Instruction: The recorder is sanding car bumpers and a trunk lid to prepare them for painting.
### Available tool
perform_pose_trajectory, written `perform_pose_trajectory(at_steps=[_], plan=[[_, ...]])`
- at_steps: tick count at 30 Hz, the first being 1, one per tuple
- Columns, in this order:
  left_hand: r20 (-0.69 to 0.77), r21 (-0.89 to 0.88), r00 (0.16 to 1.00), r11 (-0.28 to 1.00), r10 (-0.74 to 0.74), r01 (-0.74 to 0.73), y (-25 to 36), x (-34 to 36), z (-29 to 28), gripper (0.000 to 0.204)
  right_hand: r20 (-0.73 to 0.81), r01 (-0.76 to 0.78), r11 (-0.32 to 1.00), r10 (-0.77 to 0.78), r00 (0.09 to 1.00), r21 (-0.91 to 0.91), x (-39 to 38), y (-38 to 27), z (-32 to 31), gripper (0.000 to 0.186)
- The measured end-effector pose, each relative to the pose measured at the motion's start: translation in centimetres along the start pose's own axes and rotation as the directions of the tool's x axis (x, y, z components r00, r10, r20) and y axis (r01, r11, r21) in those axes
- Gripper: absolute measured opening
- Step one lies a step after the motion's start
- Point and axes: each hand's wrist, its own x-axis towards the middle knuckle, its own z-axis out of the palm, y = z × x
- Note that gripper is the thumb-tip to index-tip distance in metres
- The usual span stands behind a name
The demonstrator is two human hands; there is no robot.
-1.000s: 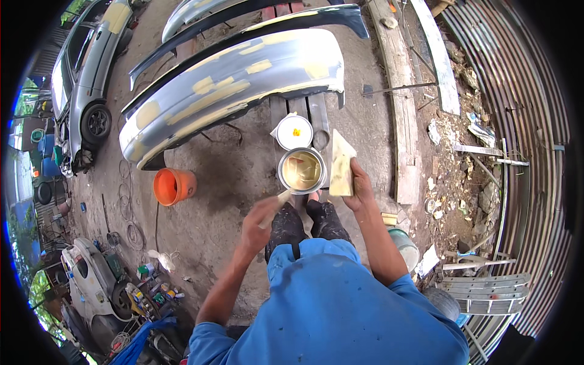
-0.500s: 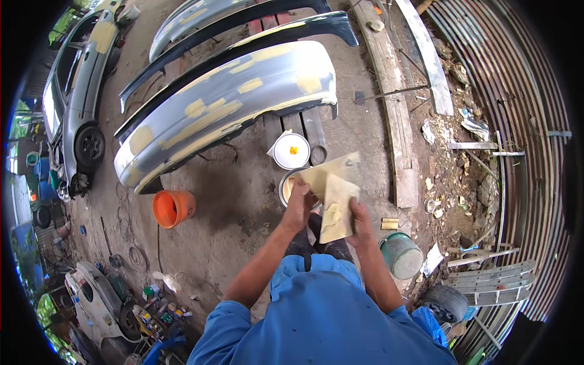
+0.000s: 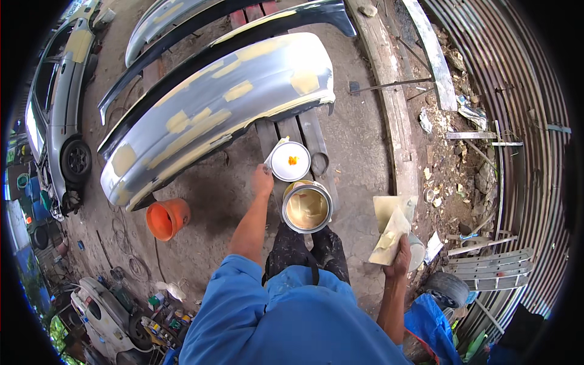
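Held out at the right, my right hand [image 3: 399, 257] is closed on two flat, pale putty spreaders [image 3: 389, 234]; a lump of cream putty sits on the nearer one. My left hand [image 3: 262, 180] has its fingers at the left edge of a white round lid [image 3: 291, 159], which they appear to grip. An orange dab lies on that lid. Between my arms, just in front of my legs, stands an open metal can [image 3: 307, 208] with cream putty inside. The lid rests on a plank bench [image 3: 313, 135], beyond the can.
A grey bumper [image 3: 225, 103] with cream patches spans the area ahead, other car panels behind it. An orange bucket [image 3: 167, 219] stands at left. A pail [image 3: 417, 252] is partly hidden behind my right hand. A timber beam [image 3: 389, 91] and corrugated sheets [image 3: 505, 79] line the right.
My left hand has left the can and moved up and left to the lid. My right hand has carried both spreaders away to the right, uncovering the can.
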Motion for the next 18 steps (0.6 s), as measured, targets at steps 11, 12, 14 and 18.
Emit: perform_pose_trajectory(at_steps=[11,12,14,18], plan=[[-0.092,-0.145,0.994,0.987,0.054,-0.067,-2.2,2.0,3.0,0.011,0.003,-0.036,0.999,0.036,0.999,0.013,-0.9,0.7,0.2,0.042],[-0.097,-0.145,0.994,0.987,0.050,-0.064,-2.7,2.1,3.0,0.011,0.041,-0.040,0.999,0.040,0.998,0.007,-0.9,0.6,0.3,0.041],[-0.241,-0.020,0.940,0.967,0.242,-0.254,-2.1,1.6,2.9,0.008,0.067,-0.037,0.999,0.038,0.997,-0.005,-1.1,0.3,0.4,0.041],[-0.207,-0.276,0.969,0.943,0.132,-0.188,0.3,0.6,-0.3,0.008,0.006,-0.029,0.999,0.029,1.000,-0.022,-1.1,-0.1,0.1,0.038]])
